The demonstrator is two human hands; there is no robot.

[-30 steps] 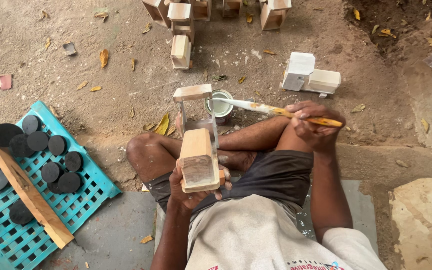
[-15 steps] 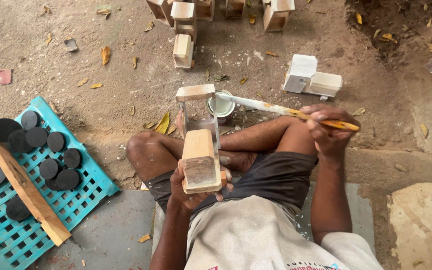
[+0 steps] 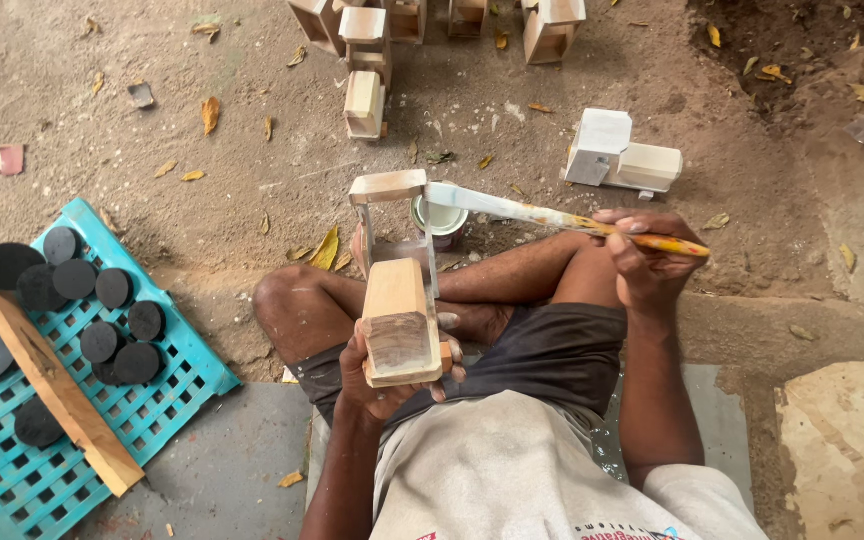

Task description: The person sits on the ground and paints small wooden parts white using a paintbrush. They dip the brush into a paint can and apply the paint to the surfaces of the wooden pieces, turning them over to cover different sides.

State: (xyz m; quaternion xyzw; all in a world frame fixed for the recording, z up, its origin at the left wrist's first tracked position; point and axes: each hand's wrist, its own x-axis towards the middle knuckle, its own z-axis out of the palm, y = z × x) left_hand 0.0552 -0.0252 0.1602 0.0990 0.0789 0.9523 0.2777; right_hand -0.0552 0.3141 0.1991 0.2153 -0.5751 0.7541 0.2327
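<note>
My left hand (image 3: 384, 378) grips a bare wooden toy body (image 3: 399, 300), a block with an upright open frame at its far end, held over my lap. My right hand (image 3: 644, 262) holds a paintbrush (image 3: 552, 217) with a yellow handle. Its white-coated bristle end reaches left to the top of the frame, just above a small tin of white paint (image 3: 442, 220) standing on the ground behind the block.
A white-painted wooden toy (image 3: 618, 155) stands on the dirt at the right. Several unpainted wooden pieces (image 3: 365, 100) stand at the top. At the left a turquoise plastic crate lid (image 3: 167, 385) carries several black discs (image 3: 77, 280) and a wooden plank (image 3: 52, 385).
My right hand has drawn the brush slightly to the right and brought its tip up from the tin to the frame's top. The left hand and block stay put.
</note>
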